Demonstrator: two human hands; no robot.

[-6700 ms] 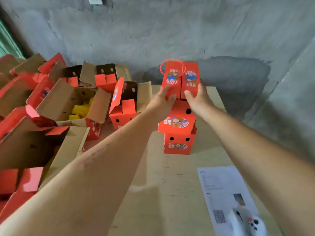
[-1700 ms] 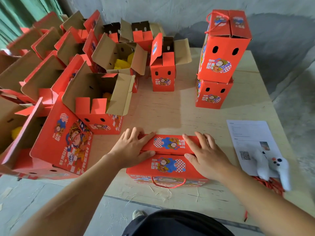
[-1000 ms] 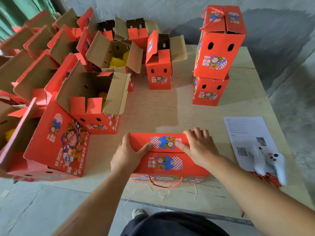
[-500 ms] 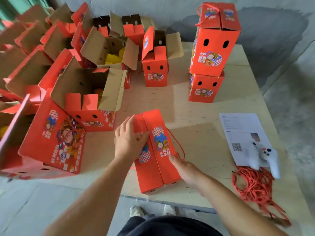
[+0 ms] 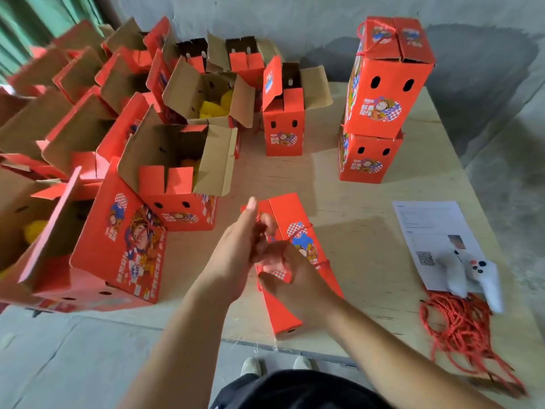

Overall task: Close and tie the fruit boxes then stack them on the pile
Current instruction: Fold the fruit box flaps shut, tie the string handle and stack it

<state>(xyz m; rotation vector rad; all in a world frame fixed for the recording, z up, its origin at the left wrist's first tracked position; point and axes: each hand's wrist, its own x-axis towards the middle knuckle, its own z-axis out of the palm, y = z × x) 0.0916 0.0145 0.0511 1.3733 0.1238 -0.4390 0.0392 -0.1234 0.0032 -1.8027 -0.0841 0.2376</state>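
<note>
A closed red fruit box (image 5: 298, 231) stands at the near edge of the plywood table (image 5: 354, 202), its long side pointing away from me. A thin red cord (image 5: 303, 228) runs across its top. My left hand (image 5: 244, 246) and my right hand (image 5: 283, 270) meet above the box, and both pinch the cord between curled fingers. At the back right stands the pile (image 5: 380, 98): two closed red boxes, one on top of the other, the upper one tied with cord.
Several open red boxes (image 5: 177, 160) with yellow fruit inside crowd the left half of the table. One narrow open box (image 5: 283, 122) stands mid-table. At the right lie a printed sheet (image 5: 427, 231), a white controller (image 5: 474, 278) and a heap of red cords (image 5: 463, 329).
The box was turned from crosswise to lengthwise on the table. Both hands have left its flaps and come together over it, holding the cord.
</note>
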